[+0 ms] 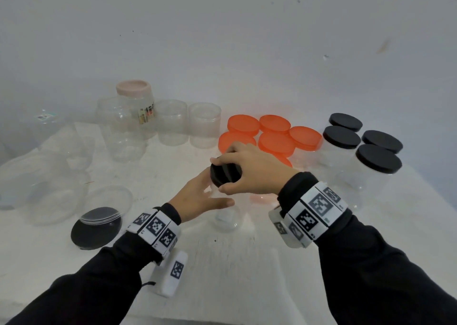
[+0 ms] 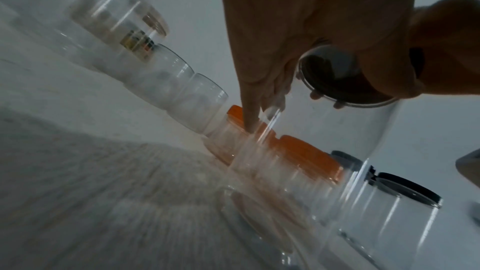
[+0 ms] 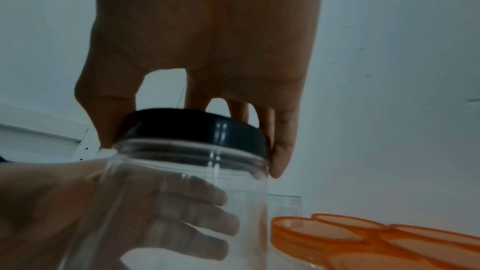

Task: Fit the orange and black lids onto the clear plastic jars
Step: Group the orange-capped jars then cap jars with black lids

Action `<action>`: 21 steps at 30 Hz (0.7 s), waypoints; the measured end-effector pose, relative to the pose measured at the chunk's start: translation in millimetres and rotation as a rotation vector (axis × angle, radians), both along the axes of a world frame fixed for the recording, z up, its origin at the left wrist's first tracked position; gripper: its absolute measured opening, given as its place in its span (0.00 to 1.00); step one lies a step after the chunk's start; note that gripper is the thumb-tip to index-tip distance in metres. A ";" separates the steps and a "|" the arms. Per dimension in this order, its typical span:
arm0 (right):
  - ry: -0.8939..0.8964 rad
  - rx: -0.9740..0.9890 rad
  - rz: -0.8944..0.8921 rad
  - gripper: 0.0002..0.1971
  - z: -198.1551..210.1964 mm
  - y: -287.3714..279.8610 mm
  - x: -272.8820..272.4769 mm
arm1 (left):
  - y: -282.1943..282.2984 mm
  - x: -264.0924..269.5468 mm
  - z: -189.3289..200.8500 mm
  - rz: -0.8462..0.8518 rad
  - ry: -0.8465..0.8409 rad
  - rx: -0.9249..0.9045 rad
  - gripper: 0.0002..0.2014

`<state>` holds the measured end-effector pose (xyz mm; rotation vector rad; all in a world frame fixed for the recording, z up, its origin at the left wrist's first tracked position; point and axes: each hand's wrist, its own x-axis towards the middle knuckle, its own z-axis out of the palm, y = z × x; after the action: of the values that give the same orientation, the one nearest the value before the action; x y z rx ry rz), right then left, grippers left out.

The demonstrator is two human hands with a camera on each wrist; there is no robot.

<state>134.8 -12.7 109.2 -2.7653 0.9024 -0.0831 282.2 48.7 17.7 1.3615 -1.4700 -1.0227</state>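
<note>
Black lid (image 1: 225, 174) sat on a clear jar (image 1: 228, 216) mid-table, near loose orange lids (image 1: 275, 140). Right hand (image 1: 252, 170) clamped its fingers around the lid; left hand (image 1: 197, 197) wrapped the jar. Likely mid-tightening; next, twist until snug, then release.

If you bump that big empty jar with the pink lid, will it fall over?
Probably easily. The pink-lidded jar looks empty and thin-walled, so likely light. It stands taller than the open jars beside it, so it may tip, then roll on its round side.

Black lid (image 1: 225, 174), clear jar (image 3: 182, 202), orange lids (image 1: 272, 134), black sleeves (image 1: 371, 263).
</note>
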 end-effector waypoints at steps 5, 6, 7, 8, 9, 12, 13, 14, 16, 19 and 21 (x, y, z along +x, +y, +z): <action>-0.028 0.039 -0.031 0.30 -1.9 5.2 -47.9 | -11.6 -20.9 5.6 -0.183 -0.048 0.023 0.33; -0.028 0.033 -0.041 0.30 -2.2 6.8 -58.1 | -15.9 -23.6 7.2 -0.218 -0.096 0.016 0.31; -0.023 0.025 -0.054 0.30 -2.7 7.8 -68.1 | -20.0 -25.9 9.4 -0.242 -0.145 0.003 0.29; -0.015 0.020 -0.071 0.30 -3.3 8.6 -78.0 | -24.2 -28.2 11.9 -0.252 -0.195 -0.018 0.28; -0.004 0.013 -0.087 0.31 -3.9 8.9 -87.9 | -28.7 -31.1 14.4 -0.250 -0.245 -0.054 0.28; 0.074 -0.046 -0.144 0.38 -7.9 7.0 -114.5 | -44.9 -41.7 16.8 -0.186 -0.371 -0.208 0.29; 0.110 -0.070 -0.175 0.41 -9.6 5.0 -122.7 | -51.6 -45.7 14.9 -0.162 -0.417 -0.260 0.28; 0.146 -0.094 -0.210 0.44 -11.1 2.5 -130.1 | -58.3 -49.9 12.6 -0.147 -0.469 -0.305 0.27; 0.198 -0.143 -0.274 0.46 -14.3 -3.0 -142.7 | -70.6 -59.2 8.7 -0.142 -0.573 -0.364 0.28; 0.170 -0.218 -0.341 0.44 -19.4 -12.1 -154.9 | -88.1 -72.6 4.3 -0.145 -0.722 -0.429 0.34; 0.119 -0.277 -0.369 0.42 -23.8 -18.3 -160.5 | -97.7 -80.5 2.9 -0.143 -0.813 -0.430 0.37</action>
<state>-25.7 -31.0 85.4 -2.8335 1.5313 -0.1148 201.7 -49.0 20.6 1.4202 -2.2415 -0.1644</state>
